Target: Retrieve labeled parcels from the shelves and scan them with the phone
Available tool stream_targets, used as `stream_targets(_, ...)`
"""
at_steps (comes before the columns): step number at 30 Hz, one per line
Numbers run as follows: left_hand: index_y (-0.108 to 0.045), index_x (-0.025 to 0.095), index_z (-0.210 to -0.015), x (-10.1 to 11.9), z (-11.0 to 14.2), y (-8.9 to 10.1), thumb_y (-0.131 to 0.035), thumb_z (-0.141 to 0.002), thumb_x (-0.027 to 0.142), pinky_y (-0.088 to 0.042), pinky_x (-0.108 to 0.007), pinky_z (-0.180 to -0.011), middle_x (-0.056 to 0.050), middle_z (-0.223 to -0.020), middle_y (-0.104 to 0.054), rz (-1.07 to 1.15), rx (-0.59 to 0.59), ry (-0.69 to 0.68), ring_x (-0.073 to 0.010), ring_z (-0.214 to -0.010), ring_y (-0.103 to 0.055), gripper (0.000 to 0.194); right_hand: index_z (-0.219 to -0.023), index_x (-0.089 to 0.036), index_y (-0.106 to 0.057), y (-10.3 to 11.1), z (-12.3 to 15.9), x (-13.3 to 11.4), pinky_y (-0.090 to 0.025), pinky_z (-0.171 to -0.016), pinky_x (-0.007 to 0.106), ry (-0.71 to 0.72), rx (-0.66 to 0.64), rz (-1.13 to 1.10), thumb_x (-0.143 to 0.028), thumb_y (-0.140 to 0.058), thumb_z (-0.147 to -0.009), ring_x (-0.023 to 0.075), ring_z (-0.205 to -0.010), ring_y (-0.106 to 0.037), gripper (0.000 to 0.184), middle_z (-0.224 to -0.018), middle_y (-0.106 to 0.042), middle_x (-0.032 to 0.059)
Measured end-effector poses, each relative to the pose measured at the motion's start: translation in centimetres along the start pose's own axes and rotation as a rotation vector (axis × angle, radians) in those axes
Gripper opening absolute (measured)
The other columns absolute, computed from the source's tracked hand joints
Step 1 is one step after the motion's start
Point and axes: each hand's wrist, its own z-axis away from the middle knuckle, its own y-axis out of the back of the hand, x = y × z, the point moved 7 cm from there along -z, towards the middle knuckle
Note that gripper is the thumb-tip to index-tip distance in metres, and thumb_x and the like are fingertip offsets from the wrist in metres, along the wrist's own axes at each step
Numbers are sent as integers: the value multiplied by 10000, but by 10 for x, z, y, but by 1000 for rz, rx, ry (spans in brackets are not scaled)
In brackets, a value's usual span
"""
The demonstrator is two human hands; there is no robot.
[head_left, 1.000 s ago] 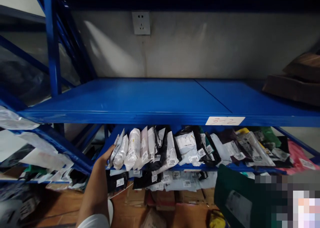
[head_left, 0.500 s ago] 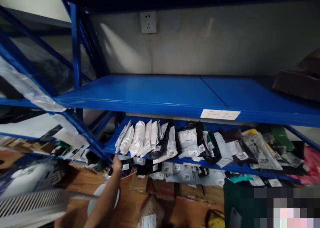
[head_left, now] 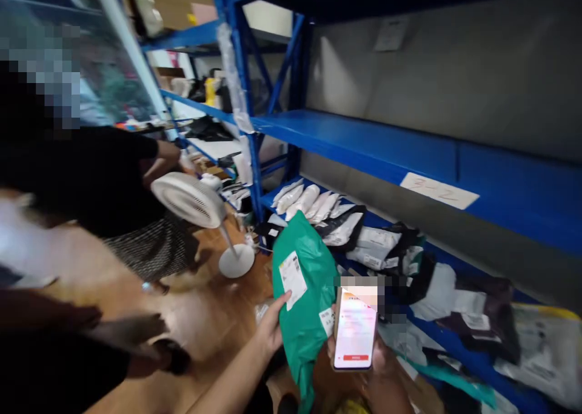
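Observation:
My left hand (head_left: 273,326) grips the edge of a green plastic parcel (head_left: 302,280), with its thumb near a white shipping label. The parcel is tilted upright, its narrow end hanging down, and a second small label sits on its right edge. Beside it, my right hand (head_left: 382,365) is wrapped round a smartphone (head_left: 355,332) with a lit screen and a red bar at the bottom. Part of the screen's top is blurred out. Behind the parcel, several bagged parcels (head_left: 373,244) in white, grey and black lie in a row on the low blue shelf.
A blue shelf board (head_left: 364,141) marked with a "3-2" label (head_left: 439,190) runs across the right. Left of the rack stands a white fan (head_left: 191,199) on the wooden floor (head_left: 200,317). A person in black clothing (head_left: 91,171) is at the left, with another dark figure below.
The view has swung left, bringing in people and the fan. My left hand has come back from the lower shelf's corner and now holds the green parcel, which has moved to the middle.

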Motion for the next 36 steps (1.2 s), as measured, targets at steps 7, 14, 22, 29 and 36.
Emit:
stream_targets(7, -444, 183, -1377, 91, 203, 67, -843, -598, 316, -528, -428, -952, -127, -1235, -652, -244, 485, -980, -319, -1095, -632, 886, -1217, -211, -583, -18, 7, 34, -457, -840, 607, -124, -148, 150, -509, -824, -562, 398, -851, -684, 759, -935, -734, 175)
stream_targets(14, -644, 129, -1112, 34, 429, 163, -861, -535, 411, -567, -443, -881, -135, -1102, -710, -329, 1037, -1244, -357, -1018, -658, 678, -1134, -232, -637, -158, 3, 136, -454, -892, 603, -420, -538, 254, -538, -800, -586, 402, -918, -676, 647, -1004, -721, 192)
stream_targets(22, -588, 191, -1159, -72, 640, 257, -864, -525, 400, -574, -445, -842, -115, -1100, -711, 58, 1462, -1460, -335, -965, -681, 723, -1247, -176, -535, -390, 150, 299, -532, -730, 496, -858, -1225, 437, -595, -664, -754, 333, -783, -704, 660, -973, -720, 206)
stream_targets(29, -499, 207, -1283, -98, 805, 387, -854, -532, 411, -553, -419, -881, -108, -1153, -693, 284, 1656, -1531, -304, -996, -676, 855, -1484, -264, -231, -541, 275, 467, -545, -745, 516, -1187, -1264, 401, -554, -629, -816, 337, -873, -709, 830, -1052, -715, 176)
stream_targets(36, -456, 201, -1306, -116, 943, 491, -842, -570, 389, -539, -435, -908, -126, -1178, -674, 340, 1757, -1523, -303, -1026, -664, 852, -1486, -238, -189, -675, 378, 633, -504, -885, 527, -1268, -1323, 272, -469, -662, -828, 338, -1039, -668, 843, -1256, -640, 172)
